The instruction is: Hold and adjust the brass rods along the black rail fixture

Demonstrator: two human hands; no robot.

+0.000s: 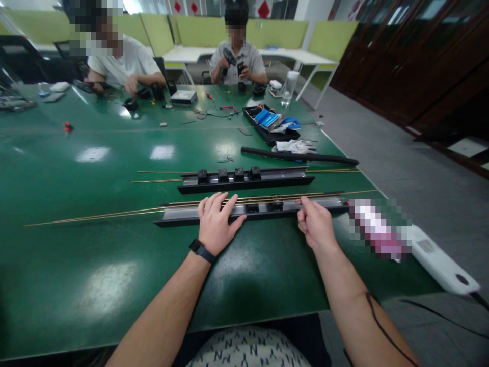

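Observation:
A long black metal channel [178, 215] with a pale inner face lies across the table in front of me. Thin brass-coloured rods [114, 214] run lengthwise along it and stick out past both ends. Two small black blocks, one a right-hand block [275, 204], sit inside the channel. My left hand [217, 224], with a dark watch on the wrist, lies over the channel's left half, fingers spread. Over the right half, my right hand [316, 224] is closed, its index fingertip at the rods; whatever it may pinch is hidden.
Behind lies a second channel [217, 186] with several black blocks and rods. Farther back are a black strip [324, 158], gloves [296, 147] and a black tray [254, 122]. A white power strip [439, 260] lies at right. Two people work across the green table [95, 316].

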